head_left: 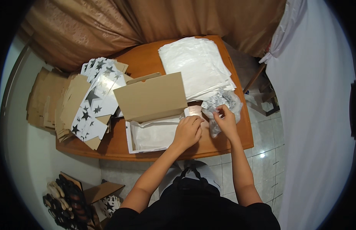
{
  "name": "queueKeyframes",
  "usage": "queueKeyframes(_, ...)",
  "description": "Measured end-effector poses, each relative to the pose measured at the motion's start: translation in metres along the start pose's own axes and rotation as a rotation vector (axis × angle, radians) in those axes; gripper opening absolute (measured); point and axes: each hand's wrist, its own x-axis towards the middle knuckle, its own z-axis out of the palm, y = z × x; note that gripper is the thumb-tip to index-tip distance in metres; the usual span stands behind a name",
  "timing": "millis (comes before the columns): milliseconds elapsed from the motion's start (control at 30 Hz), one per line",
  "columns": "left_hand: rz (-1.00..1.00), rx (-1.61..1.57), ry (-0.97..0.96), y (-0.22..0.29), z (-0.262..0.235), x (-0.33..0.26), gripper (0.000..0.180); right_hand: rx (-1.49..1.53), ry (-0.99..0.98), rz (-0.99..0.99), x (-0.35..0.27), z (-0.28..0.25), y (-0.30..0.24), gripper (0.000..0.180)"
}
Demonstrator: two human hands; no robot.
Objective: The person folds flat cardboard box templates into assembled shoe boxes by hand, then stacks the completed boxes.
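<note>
An open cardboard box (149, 100) stands before me with its brown lid raised and white tissue paper (155, 134) lining the inside. At its right side is my left hand (188, 131), its fingers curled together beside a shiny pinkish piece (194, 111). What those fingers hold is hidden. To the right, a clear plastic bag (236, 101) of crinkled silvery pieces lies on the table. My right hand (226, 122) is over the bag's near part, thumb and forefinger pinched together. Whatever sits in that pinch is too small to make out.
White paper sheets (195, 63) are stacked at the back right of the wooden table (143, 57). Flat star-printed white cardboard (103, 90) and brown cardboard pieces (47, 97) pile up on the left. Shoes (63, 203) and another star-printed box (110, 204) are below, lower left.
</note>
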Motion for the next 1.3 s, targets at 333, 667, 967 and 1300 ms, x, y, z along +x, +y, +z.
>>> queueKeyframes(333, -0.398, 0.333, 0.256, -0.076, -0.111, -0.094, 0.021, 0.196, -0.649, -0.088, -0.006, 0.140, -0.081, 0.027)
queueKeyframes(667, -0.731, 0.135, 0.318, -0.110, -0.170, -0.156, 0.019, -0.070, -0.421, -0.684, 0.014, 0.189, -0.127, 0.042)
queueKeyframes(967, -0.395, 0.220, 0.296, -0.137, -0.190, -0.105, 0.033, -0.815, -0.127, -0.655, 0.112, 0.164, -0.162, 0.081)
queueKeyframes(1300, -0.114, 0.430, 0.327, -0.134, -0.188, -0.073, 0.051, -0.709, -0.174, -0.839, 0.074, 0.142, -0.155, 0.032)
